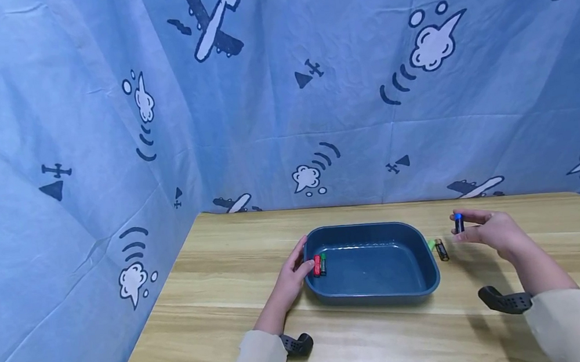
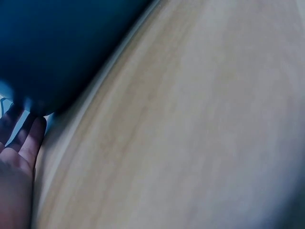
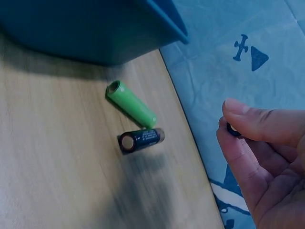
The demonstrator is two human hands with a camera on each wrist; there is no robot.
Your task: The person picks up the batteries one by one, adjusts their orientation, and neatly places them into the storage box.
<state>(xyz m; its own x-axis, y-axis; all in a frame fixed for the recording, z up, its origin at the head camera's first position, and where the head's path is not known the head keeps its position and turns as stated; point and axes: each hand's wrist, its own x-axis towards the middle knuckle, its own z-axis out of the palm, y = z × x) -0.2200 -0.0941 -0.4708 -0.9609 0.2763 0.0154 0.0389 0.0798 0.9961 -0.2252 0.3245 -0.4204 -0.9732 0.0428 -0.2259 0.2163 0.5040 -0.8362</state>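
Observation:
A dark blue rectangular basin [image 1: 374,296] stands on the table, with a red battery [image 1: 317,266] and a green-topped dark battery [image 1: 323,264] side by side at its left end. My left hand [image 1: 290,277] grips the basin's left rim, thumb over the edge and fingers along the outer wall. To the right of the basin, my right hand [image 1: 491,231] pinches a black battery with a blue end [image 1: 459,223] above the table; its fingers mostly hide it in the right wrist view. Below that hand lie a green battery [image 3: 131,104] and a black-and-copper battery [image 3: 141,140], end against end.
The wooden table [image 1: 214,270] bears the basin and loose batteries. A blue cloth [image 1: 262,108] printed with planes and clouds hangs behind the table and along its left side. Black wrist mounts [image 1: 506,301] sit on both forearms.

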